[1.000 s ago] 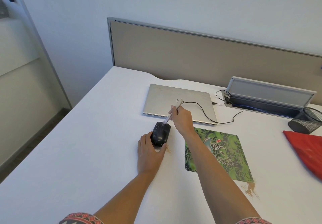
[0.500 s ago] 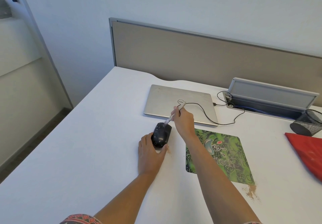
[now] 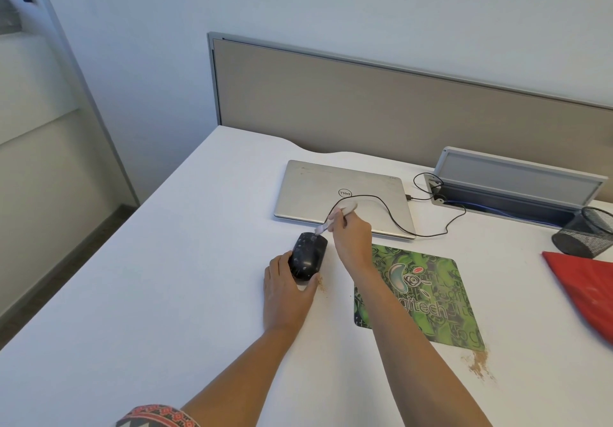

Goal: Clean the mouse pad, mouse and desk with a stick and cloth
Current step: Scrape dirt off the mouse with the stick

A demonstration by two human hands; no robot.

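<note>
A black mouse (image 3: 307,255) flecked with pale specks lies on the white desk (image 3: 166,277). My left hand (image 3: 286,294) grips its near end, thumb and fingers curled at its sides. My right hand (image 3: 351,237) pinches a thin white stick (image 3: 335,219) whose lower tip touches the mouse's far end. To the right lies the green patterned mouse pad (image 3: 428,297), partly under my right forearm. A red cloth (image 3: 587,290) lies at the right edge. Brown crumbs sit beside the mouse (image 3: 321,285) and off the pad's near corner (image 3: 477,365).
A shut silver laptop (image 3: 331,191) lies beyond the mouse, with a black cable (image 3: 391,211) running across it to an open cable tray (image 3: 510,194). A black mesh pen cup (image 3: 587,234) lies tipped at the right. A beige partition (image 3: 398,108) backs the desk.
The stick's tip has slid from the mouse's middle toward its far end as my right hand shifted slightly right. My left hand keeps its hold on the mouse.
</note>
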